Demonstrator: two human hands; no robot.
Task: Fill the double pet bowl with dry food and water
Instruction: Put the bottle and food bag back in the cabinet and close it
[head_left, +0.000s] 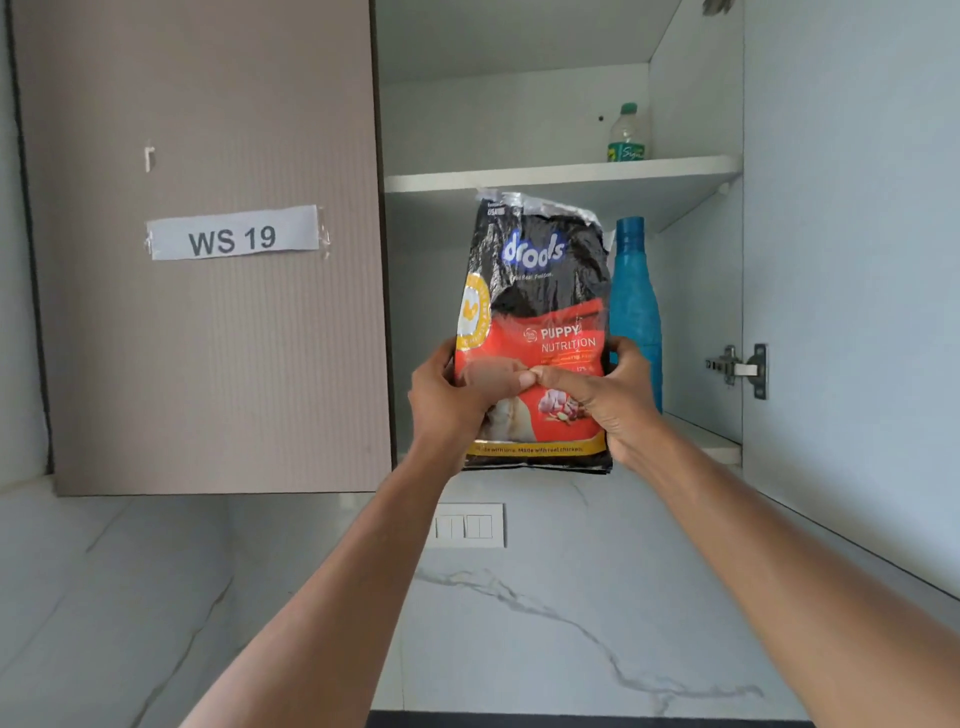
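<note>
A black, red and yellow bag of dry puppy food (540, 291) stands upright in front of the open wall cupboard, its torn top just under the upper shelf. My left hand (457, 395) grips its lower left side and my right hand (602, 395) grips its lower right side, thumbs meeting on the front. A blue water bottle (636, 306) stands on the lower shelf directly behind the bag's right edge. The double pet bowl is not in view.
A small clear bottle with a green cap (627, 134) stands on the upper shelf (561, 176). The cupboard's right door (852, 260) hangs open; the left door (208, 338) is shut, labelled WS 19. A switch plate (467, 526) sits on the marble wall below.
</note>
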